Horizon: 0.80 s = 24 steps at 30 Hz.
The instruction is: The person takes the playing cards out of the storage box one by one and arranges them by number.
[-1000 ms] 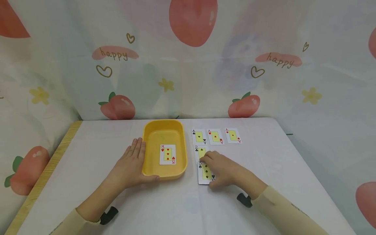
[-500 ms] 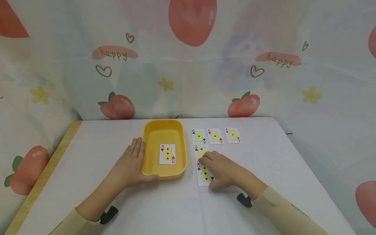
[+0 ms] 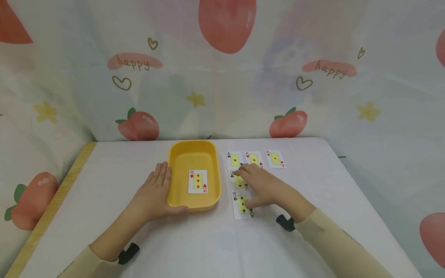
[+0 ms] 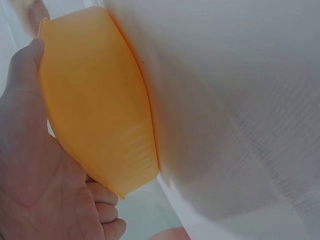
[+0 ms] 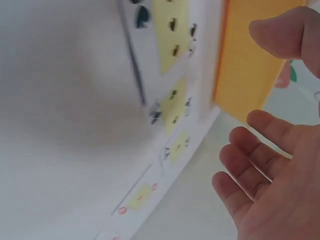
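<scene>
My left hand (image 3: 153, 197) rests along the left side of a yellow tray (image 3: 180, 162), fingers straight and thumb at the near rim. A three of hearts card (image 3: 197, 182) lies face up in the tray. My right hand (image 3: 262, 187) hovers above the cards right of the tray, its fingers spread and holding nothing in the right wrist view. Below its thumb lies a three of spades (image 3: 240, 212). The two of clubs (image 3: 239, 183), partly covered by my fingers in the head view, lies just beyond it.
Along the back lie an ace of clubs (image 3: 235, 159), an ace of hearts (image 3: 254, 157) and an ace of diamonds (image 3: 276, 159). White cloth (image 3: 194, 247) covers the table. A printed curtain (image 3: 215, 85) hangs behind, and a wooden edge (image 3: 52, 204) shows at the left.
The three of spades slid slightly toward me, out from over the two of clubs. My right hand then lifted off it and moved away from me. My left hand and the tray stayed put.
</scene>
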Motion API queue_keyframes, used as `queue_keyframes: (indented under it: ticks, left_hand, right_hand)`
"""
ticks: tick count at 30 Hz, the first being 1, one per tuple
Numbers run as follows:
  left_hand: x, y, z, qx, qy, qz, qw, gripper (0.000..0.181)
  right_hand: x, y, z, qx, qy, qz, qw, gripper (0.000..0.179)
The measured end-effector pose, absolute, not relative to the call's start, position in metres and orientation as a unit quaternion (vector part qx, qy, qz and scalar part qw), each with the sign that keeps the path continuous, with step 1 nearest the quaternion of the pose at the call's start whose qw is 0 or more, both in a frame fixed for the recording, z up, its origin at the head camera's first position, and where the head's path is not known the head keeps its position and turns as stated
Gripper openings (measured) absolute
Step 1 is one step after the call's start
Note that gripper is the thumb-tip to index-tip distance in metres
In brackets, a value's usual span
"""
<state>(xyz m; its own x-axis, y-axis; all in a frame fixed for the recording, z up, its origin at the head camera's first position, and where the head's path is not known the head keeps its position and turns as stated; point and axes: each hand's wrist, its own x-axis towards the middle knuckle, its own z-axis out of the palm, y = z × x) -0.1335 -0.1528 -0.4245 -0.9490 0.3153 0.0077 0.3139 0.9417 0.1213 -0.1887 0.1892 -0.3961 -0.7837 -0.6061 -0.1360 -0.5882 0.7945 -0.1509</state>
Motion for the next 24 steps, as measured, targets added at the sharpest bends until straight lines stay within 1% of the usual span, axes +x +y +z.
queue_keyframes:
  ticks: [6, 10, 13, 19, 24]
  left_hand:
    - [-0.134, -0.153, -0.424, 0.159, 0.985, 0.061, 0.008, 0.136]
    - [-0.134, -0.153, -0.423, 0.159, 0.986, 0.057, 0.011, 0.136]
    - [-0.134, -0.154, -0.423, 0.159, 0.986, 0.056, 0.014, 0.136]
    - [-0.131, -0.155, -0.423, 0.169, 0.984, 0.06, 0.009, 0.135]
    - [-0.129, -0.154, -0.42, 0.176, 0.983, 0.058, -0.001, 0.133]
  right_hand:
    - [-0.197, 0.169, -0.378, -0.334, 0.936, -0.078, 0.072, 0.079]
    - [-0.203, 0.145, -0.368, -0.361, 0.926, -0.098, 0.058, 0.077]
    - [-0.206, 0.123, -0.366, -0.383, 0.918, -0.096, 0.05, 0.077]
    - [-0.21, 0.088, -0.376, -0.412, 0.907, -0.038, 0.085, 0.084]
    - [-0.217, 0.069, -0.382, -0.411, 0.905, 0.033, 0.103, 0.09]
